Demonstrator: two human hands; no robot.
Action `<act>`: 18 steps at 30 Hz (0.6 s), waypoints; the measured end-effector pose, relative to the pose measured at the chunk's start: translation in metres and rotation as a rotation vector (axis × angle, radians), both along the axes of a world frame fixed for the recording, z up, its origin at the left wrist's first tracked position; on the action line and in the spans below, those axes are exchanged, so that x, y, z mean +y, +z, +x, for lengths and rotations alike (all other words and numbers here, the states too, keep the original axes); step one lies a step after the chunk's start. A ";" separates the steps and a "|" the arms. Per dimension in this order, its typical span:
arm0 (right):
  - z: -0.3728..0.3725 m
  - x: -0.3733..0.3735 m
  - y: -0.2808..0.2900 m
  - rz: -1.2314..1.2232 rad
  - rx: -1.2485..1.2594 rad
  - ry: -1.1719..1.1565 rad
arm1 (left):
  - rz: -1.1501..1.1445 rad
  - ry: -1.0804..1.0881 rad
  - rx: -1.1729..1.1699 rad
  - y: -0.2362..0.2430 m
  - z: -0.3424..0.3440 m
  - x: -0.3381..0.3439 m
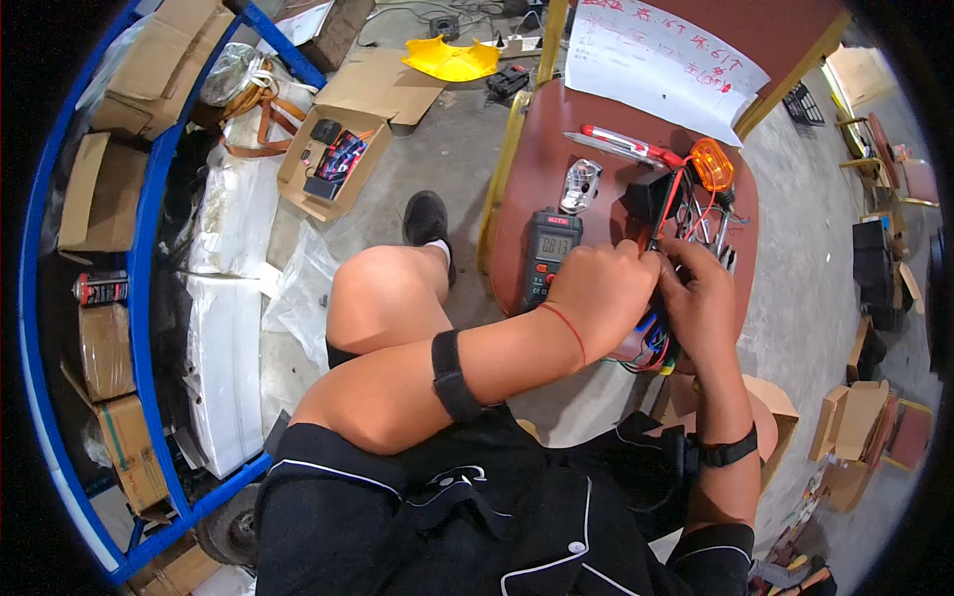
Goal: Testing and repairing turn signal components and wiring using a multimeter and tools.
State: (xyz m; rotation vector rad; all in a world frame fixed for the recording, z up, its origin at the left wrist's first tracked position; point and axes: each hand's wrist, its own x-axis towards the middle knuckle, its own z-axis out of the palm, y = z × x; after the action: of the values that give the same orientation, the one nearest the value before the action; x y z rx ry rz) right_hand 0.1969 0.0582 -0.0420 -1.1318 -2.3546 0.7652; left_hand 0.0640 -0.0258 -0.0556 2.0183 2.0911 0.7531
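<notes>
My two hands meet above a red-brown chair seat (pixel 517 149). My left hand (pixel 604 290) is closed, its fingertips pinching a thin red wire (pixel 672 197). Against it, my right hand (pixel 699 298) is closed too, thumb and finger pinched at the same wire; the very ends are hidden between the fingers. That wire runs up toward an orange lamp (pixel 712 165) at the seat's far right. A dark digital multimeter (pixel 550 260) lies just left of my left hand, its screen lit. Beyond it rests a small clear-and-silver lamp part (pixel 579 187). Blue, red and green wires (pixel 651 333) show beneath my hands.
A red and white pen-like tool (pixel 626 145) and a handwritten paper sheet (pixel 661 65) lie at the seat's far side. On the floor to the left sits an open cardboard box (pixel 333 164) of parts. Blue shelving (pixel 149 268) stands far left; a yellow shell (pixel 452 58) lies behind.
</notes>
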 end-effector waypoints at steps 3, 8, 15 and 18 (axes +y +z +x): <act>0.000 0.000 0.000 0.003 -0.010 -0.015 | -0.001 -0.008 -0.046 0.001 -0.002 0.000; -0.001 0.000 0.000 0.012 0.027 -0.005 | -0.010 -0.005 -0.090 0.004 -0.008 -0.003; 0.006 -0.002 0.006 -0.145 0.047 -0.065 | -0.076 0.066 -0.161 0.014 -0.014 -0.006; 0.011 0.002 0.004 -0.298 0.077 -0.092 | -0.096 0.107 -0.206 0.011 -0.019 -0.006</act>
State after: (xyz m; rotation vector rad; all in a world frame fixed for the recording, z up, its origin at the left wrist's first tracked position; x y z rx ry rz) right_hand 0.2081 0.0600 -0.0384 -1.2945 -2.1571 1.1320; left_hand 0.0450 -0.0318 -0.0442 1.7125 2.0866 0.8221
